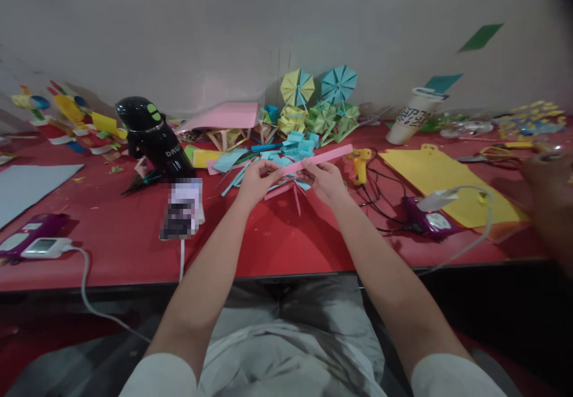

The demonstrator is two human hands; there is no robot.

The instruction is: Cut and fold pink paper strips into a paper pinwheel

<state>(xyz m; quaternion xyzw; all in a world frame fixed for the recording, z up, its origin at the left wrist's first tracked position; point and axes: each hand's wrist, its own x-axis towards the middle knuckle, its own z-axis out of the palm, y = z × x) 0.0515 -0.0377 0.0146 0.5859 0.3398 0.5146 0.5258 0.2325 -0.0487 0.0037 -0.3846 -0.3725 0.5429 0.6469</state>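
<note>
A long pink paper strip is stretched between my two hands above the red table, its far end rising to the right. My left hand pinches the strip's left end. The fingers of my right hand are closed on it near its middle. Just below the hands lie more pink folded strips. Blue paper strips are heaped behind and beside my left hand. A yellow glue gun stands to the right of my right hand.
A black bottle and a phone are at left. Folded paper wheels stand at the back. On the right are a cup, yellow sheets, a purple power strip with cables, scissors and another person's hand.
</note>
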